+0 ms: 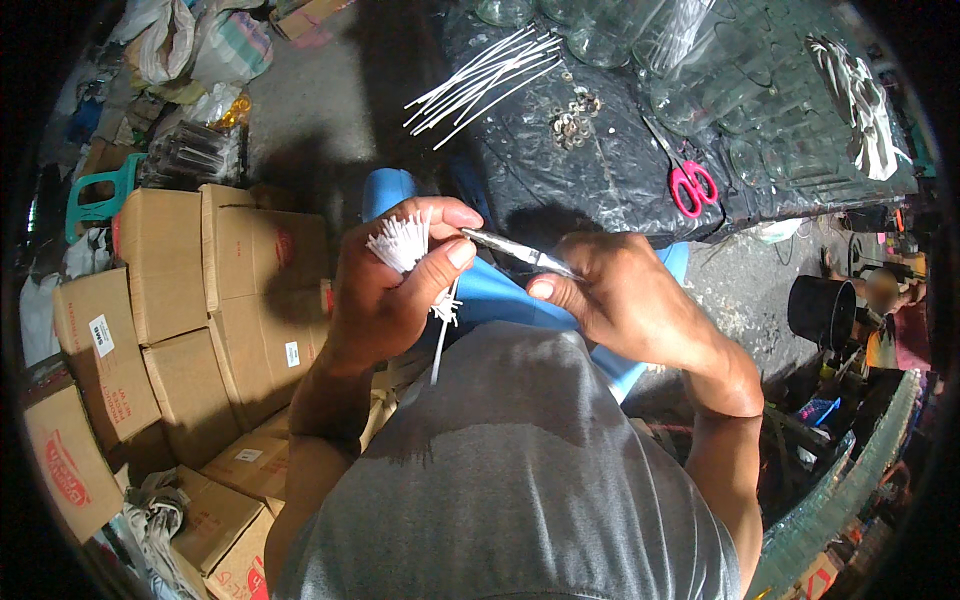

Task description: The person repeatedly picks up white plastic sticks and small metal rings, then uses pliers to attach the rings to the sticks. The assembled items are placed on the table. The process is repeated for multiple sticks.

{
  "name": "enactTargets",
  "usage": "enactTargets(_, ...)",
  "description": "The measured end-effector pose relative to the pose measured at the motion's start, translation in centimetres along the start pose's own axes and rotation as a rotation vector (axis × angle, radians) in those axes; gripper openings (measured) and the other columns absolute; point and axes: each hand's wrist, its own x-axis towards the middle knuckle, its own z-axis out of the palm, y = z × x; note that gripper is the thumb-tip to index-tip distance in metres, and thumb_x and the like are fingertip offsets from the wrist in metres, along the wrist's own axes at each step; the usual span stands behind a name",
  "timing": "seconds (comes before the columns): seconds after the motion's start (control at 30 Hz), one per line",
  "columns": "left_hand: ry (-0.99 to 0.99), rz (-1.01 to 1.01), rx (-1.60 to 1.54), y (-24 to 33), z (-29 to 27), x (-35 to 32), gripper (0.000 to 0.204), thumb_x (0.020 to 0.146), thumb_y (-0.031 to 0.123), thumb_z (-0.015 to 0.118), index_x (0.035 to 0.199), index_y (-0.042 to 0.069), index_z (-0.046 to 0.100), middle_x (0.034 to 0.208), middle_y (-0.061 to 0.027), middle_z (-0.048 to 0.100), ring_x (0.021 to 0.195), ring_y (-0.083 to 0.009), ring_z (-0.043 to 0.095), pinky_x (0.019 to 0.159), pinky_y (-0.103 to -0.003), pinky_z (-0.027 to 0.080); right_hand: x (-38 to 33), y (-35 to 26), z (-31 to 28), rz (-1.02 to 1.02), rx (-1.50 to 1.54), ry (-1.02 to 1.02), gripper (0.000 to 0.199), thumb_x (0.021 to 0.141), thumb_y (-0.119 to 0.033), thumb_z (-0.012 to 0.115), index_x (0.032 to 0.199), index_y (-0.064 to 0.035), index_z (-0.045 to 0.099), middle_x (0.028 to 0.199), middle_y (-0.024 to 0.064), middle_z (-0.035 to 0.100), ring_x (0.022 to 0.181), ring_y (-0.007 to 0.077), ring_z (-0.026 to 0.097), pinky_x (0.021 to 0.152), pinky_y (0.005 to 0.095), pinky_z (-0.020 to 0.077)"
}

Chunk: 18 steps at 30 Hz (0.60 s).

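Observation:
My left hand (pixel 385 285) is closed around a bundle of thin white wicks (pixel 400 243), their cut ends fanned out above the palm. One longer strand hangs below the fist. My right hand (pixel 625 295) grips metal pliers (pixel 520 252), which point left. Their jaws reach the thumb and fingertips of my left hand, where a tiny piece may be pinched; it is too small to make out. Ahead on the black-covered table (pixel 610 185) lie more loose white wicks (pixel 485 85). Beside them is a small pile of metal rings (pixel 575 118).
Pink-handled scissors (pixel 692 188) lie near the table's front edge. Several glass jars (pixel 690 100) crowd its far right, with white strips (pixel 855 105) draped over some. Cardboard boxes (pixel 165 265) are stacked at my left. A black bucket (pixel 822 310) stands right, near another person (pixel 905 295).

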Motion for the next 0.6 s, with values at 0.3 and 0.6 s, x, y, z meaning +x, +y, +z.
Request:
enactTargets(0.3, -0.010, 0.223, 0.053, 0.2, 1.3, 0.0, 0.021, 0.087, -0.003, 0.068, 0.108, -0.002, 0.069, 0.088, -0.0072, 0.072, 0.081, -0.0113, 0.066, 0.076, -0.025, 0.052, 0.0, 1.7, 0.4, -0.131, -0.032, 0.041, 0.034, 0.091, -0.032, 0.070, 0.092, 0.0013, 0.062, 0.076, 0.0225, 0.063, 0.074, 0.0438, 0.064, 0.066, 0.0493, 0.0500)
enactTargets(0.6, 0.150, 0.276, 0.703, 1.9, -2.8, 3.6, 0.013, 0.086, 0.014, 0.073, 0.091, 0.002, 0.070, 0.096, -0.0098, 0.072, 0.081, -0.0194, 0.068, 0.073, -0.031, 0.052, -0.4, 3.3, -3.6, -0.008, -0.168, 0.297, 0.017, 0.082, -0.001, 0.068, 0.099, 0.0016, 0.066, 0.093, 0.0220, 0.064, 0.090, 0.0440, 0.064, 0.078, 0.0461, 0.0509)
